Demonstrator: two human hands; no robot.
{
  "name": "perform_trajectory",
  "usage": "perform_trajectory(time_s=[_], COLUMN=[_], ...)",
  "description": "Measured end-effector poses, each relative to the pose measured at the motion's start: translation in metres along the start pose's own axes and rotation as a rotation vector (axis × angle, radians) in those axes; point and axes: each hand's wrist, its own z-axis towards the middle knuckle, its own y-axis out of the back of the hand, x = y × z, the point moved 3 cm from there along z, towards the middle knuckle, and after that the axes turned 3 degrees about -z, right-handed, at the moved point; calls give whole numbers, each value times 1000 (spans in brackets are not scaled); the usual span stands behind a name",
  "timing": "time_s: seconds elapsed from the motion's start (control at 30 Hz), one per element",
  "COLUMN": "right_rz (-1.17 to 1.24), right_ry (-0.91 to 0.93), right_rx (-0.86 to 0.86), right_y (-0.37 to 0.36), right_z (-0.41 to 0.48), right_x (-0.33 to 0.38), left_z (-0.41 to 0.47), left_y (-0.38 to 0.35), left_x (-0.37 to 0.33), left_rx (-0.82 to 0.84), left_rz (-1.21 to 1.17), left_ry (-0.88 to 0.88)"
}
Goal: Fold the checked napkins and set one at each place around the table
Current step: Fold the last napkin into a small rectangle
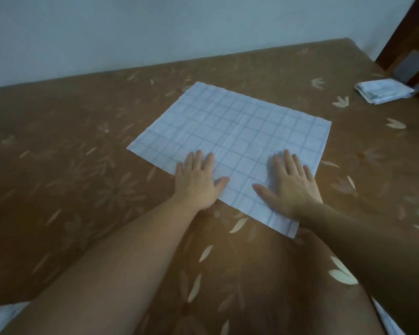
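A white napkin with blue checks (237, 131) lies spread flat on the brown leaf-patterned tablecloth (70, 141), turned a little so one corner points toward me. My left hand (198, 180) rests palm down on its near-left edge, fingers spread. My right hand (290, 182) lies flat on its near-right part, fingers apart. Neither hand grips the cloth. A folded checked napkin (383, 90) sits at the far right of the table.
A pale wall runs behind the table's far edge. Dark wooden furniture (411, 44) stands at the far right corner. White cloth shows at the bottom left (0, 315) and bottom right (385, 320) of the view.
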Motion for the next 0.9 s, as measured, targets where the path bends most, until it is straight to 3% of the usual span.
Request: perform_trajectory(time_s=[0.1,0.23,0.43,0.63,0.8,0.9], right_rz=[-4,-1,50,61,82,111], right_ry=[-6,-5,4,91,96,228], right_rx=[-53,-47,-70,-341,-281,-165], right_y=[-10,-14,-15,-11,-3,0], right_z=[12,13,9,-10,-35,-68], right_x=[2,1,4,15,22,41], left_z=[12,13,2,-12,-31,-53], left_y=[-17,-24,-22,-8,0,18], left_x=[2,5,3,0,8,19], left_rx=[38,-28,-281,-436,-361,-320], left_rz=[-27,-49,-253,-595,-572,-650], left_ry=[68,66,-8,92,182,177])
